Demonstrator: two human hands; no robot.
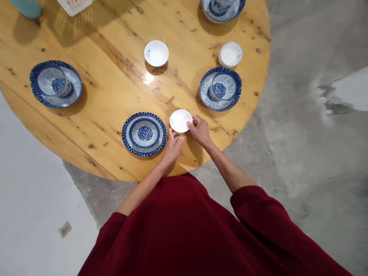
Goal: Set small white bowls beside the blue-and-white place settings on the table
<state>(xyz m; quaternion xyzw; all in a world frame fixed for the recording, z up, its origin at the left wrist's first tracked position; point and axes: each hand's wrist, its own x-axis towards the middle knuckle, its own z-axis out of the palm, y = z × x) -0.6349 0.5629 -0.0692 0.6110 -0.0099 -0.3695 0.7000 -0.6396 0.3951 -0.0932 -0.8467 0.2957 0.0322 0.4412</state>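
Observation:
A small white saucer (179, 120) sits on the round wooden table (115, 65) near its front edge. My right hand (199, 130) pinches the saucer's right rim with closed fingers. My left hand (173, 145) touches its lower left rim, fingers curled against it. Just left of the saucer lies a blue-patterned plate (144, 133), flat with nothing on it.
Two blue plates each carry a tilted blue bowl, one at the left (56, 83) and one at the right (220, 88). Two small white bowls (156, 53) (230, 54) stand farther back. Another blue bowl (222, 8) is at the far edge. Grey concrete floor lies to the right.

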